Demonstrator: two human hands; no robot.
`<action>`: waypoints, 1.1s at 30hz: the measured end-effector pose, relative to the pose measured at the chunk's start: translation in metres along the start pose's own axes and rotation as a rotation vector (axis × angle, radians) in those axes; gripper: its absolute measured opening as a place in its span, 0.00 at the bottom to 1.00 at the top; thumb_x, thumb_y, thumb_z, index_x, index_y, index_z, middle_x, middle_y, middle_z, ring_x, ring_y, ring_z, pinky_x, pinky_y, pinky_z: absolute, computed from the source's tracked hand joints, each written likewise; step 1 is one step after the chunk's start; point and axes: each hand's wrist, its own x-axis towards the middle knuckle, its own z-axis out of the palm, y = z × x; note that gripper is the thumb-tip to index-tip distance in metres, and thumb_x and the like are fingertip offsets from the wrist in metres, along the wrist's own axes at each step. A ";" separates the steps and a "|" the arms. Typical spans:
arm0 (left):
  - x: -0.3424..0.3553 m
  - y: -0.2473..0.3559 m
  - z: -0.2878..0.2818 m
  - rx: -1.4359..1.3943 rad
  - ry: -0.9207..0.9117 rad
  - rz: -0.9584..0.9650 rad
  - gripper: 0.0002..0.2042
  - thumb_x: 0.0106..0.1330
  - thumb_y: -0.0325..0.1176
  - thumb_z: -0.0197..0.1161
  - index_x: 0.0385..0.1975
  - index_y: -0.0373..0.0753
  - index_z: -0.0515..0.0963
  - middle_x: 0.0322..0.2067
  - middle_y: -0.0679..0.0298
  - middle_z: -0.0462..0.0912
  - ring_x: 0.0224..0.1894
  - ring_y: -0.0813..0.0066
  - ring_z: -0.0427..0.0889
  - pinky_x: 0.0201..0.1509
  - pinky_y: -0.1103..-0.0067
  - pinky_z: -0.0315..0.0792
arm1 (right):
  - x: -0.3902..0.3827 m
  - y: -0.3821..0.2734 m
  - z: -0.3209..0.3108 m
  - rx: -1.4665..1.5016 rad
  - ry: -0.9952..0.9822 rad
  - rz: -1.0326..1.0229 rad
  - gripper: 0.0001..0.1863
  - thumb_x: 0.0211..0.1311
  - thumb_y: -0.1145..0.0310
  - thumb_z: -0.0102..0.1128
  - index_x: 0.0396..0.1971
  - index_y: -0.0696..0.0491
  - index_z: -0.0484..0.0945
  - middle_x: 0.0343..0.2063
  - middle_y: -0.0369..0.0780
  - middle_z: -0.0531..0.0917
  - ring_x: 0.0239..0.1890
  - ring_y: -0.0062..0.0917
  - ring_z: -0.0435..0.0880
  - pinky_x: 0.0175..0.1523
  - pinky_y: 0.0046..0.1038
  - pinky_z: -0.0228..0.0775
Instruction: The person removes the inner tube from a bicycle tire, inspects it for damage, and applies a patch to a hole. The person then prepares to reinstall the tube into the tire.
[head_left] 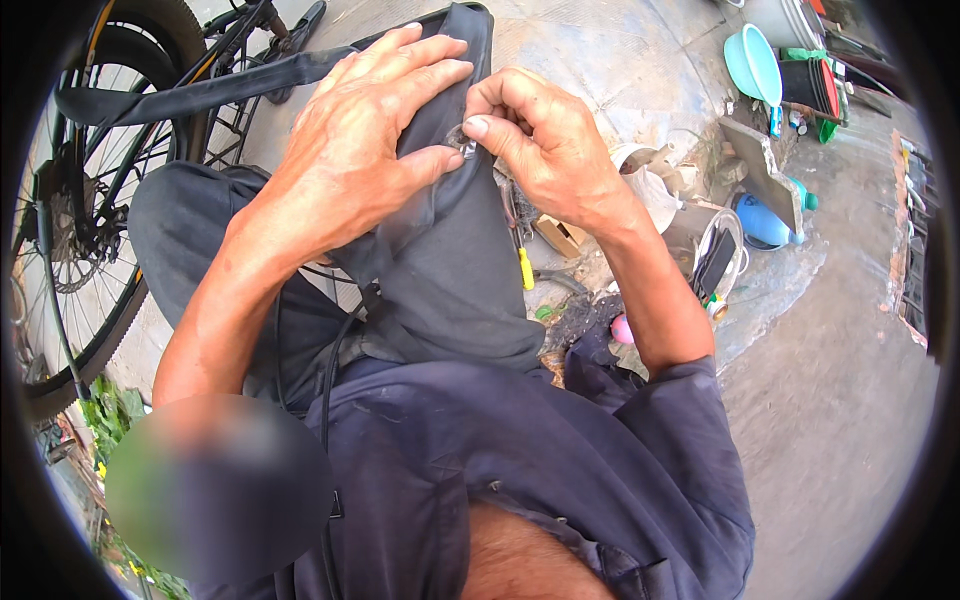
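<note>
A black rubber inner tube (210,98) runs from the left over my trousered leg and bends round at the far end. My left hand (365,140) lies on it with fingers stretched out, holding it down against the leg. Beside that thumb, a small shiny, clear-looking bit (468,149) shows on the tube's surface. My right hand (540,140) pinches thumb and forefinger together just over this spot. What sits between those fingertips is too small to make out.
A bicycle wheel (90,200) and frame stand close on the left. On the ground to the right are a yellow-handled screwdriver (526,268), a small cardboard box (560,236), a bucket (705,235), a blue bottle (765,222) and a turquoise basin (753,65).
</note>
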 end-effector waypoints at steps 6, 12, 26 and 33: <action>-0.001 0.000 -0.003 0.012 -0.023 0.008 0.33 0.53 0.30 0.72 0.63 0.40 0.72 0.67 0.63 0.69 0.74 0.60 0.58 0.76 0.64 0.54 | -0.005 0.011 0.013 -0.116 0.069 -0.153 0.07 0.59 0.74 0.63 0.34 0.55 0.73 0.29 0.44 0.76 0.32 0.41 0.79 0.37 0.38 0.70; -0.001 0.001 -0.002 0.019 -0.024 0.011 0.33 0.51 0.30 0.73 0.62 0.40 0.73 0.67 0.64 0.69 0.74 0.60 0.58 0.76 0.63 0.53 | -0.013 0.019 0.025 -0.112 0.177 -0.195 0.08 0.59 0.74 0.64 0.35 0.55 0.73 0.30 0.43 0.76 0.32 0.41 0.79 0.36 0.38 0.70; -0.001 -0.006 0.006 -0.005 0.038 0.043 0.26 0.60 0.31 0.65 0.61 0.40 0.73 0.67 0.63 0.69 0.73 0.60 0.59 0.76 0.64 0.54 | -0.012 0.016 0.020 0.188 0.172 0.083 0.06 0.63 0.75 0.62 0.35 0.57 0.74 0.29 0.42 0.78 0.30 0.31 0.80 0.37 0.30 0.71; 0.005 0.006 0.012 0.008 0.103 -0.036 0.21 0.62 0.28 0.61 0.58 0.39 0.76 0.64 0.63 0.73 0.72 0.61 0.62 0.75 0.66 0.55 | -0.013 0.021 0.022 0.117 0.214 0.007 0.06 0.63 0.76 0.62 0.35 0.58 0.74 0.29 0.42 0.78 0.29 0.31 0.80 0.36 0.29 0.72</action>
